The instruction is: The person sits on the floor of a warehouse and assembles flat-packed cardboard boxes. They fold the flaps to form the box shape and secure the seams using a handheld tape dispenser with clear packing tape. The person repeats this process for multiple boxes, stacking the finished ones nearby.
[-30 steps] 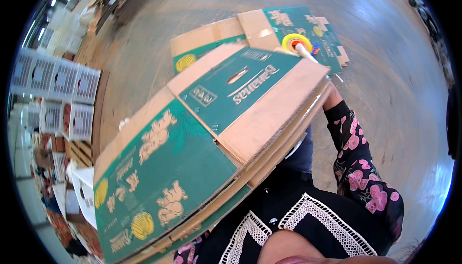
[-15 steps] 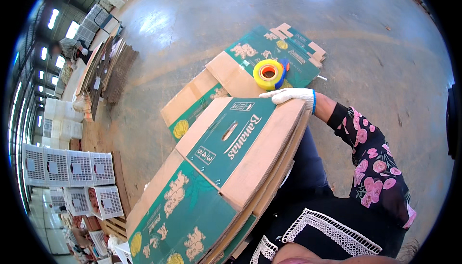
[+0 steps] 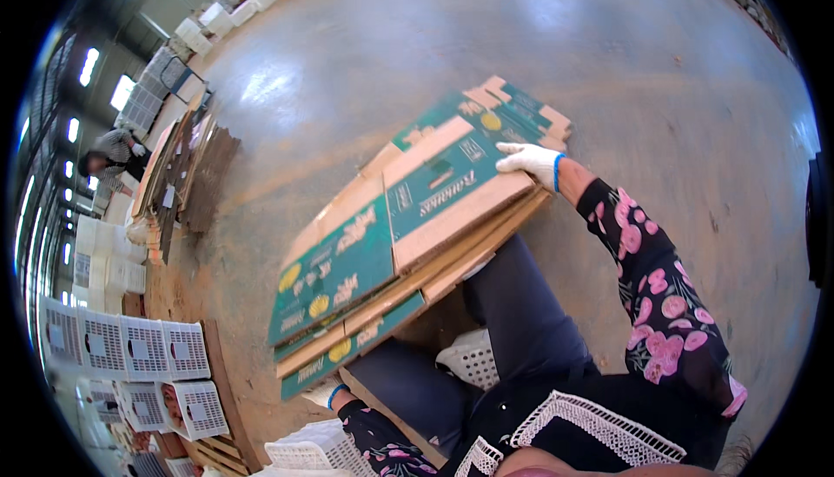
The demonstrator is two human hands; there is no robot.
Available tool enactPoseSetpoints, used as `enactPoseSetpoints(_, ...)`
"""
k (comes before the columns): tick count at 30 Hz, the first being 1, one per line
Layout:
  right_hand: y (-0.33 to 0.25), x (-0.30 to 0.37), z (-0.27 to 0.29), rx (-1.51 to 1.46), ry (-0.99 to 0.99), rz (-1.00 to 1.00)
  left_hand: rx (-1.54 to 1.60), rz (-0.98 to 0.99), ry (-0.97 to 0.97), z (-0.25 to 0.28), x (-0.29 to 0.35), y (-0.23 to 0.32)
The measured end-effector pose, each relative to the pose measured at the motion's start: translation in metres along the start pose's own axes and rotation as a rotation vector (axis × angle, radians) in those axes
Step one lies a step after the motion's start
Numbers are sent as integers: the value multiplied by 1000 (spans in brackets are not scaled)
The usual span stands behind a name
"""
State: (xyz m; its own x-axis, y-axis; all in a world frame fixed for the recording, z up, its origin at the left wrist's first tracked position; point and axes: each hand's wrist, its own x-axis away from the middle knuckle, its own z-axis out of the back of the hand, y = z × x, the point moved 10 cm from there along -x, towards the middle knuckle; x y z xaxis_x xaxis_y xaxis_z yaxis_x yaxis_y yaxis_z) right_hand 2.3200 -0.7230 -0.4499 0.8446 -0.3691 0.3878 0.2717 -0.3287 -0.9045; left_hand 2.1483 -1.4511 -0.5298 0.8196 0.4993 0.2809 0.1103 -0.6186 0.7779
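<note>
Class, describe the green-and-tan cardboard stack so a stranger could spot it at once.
From the wide grey floor, come down to the person's dark-trousered legs. Above them, the cardboard stack slants up from left hand to right hand, both white-gloved. Green panels set it apart from the brown cardboard pile at far left.

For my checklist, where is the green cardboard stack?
The green cardboard stack is at the head view's centre, by the legs, between left hand, lower left, and right hand, upper right.
</note>
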Motion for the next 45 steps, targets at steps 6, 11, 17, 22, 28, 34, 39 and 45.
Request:
enactPoseSetpoints(6, 9, 5, -8, 13, 99, 3, -78, 78, -88, -28, 20, 67)
enactPoseSetpoints(11, 7, 15, -7, -59, 72, 4, -1545, -883, -433, -111, 105, 90)
enactPoseSetpoints(17, 13, 4, -4, 253, 77, 32, -2192, -1004, -1080, -168, 182, 1)
enactPoseSetpoints(22, -2, 19, -35, 206, -1, -54, -1960, -1302, -1289, -240, 269, -17)
enactPoseSetpoints(28, -1, 19, -37, 146, -28, 32, -1733, -1195, -1327, -224, 248, -62)
enactPoseSetpoints(34, 64, 16, 59, -154, 265, -57, -1785, -1161, -1371, -217, 241, -54)
enactPoseSetpoints(39, 101, -17, 69, 351, 385, -120, -1807, -1134, -1361, -212, 251, -44)
enactPoseSetpoints(45, 96, -71, 57, 385, 626, -164, -1806, -1166, -1382, -220, 255, -52)
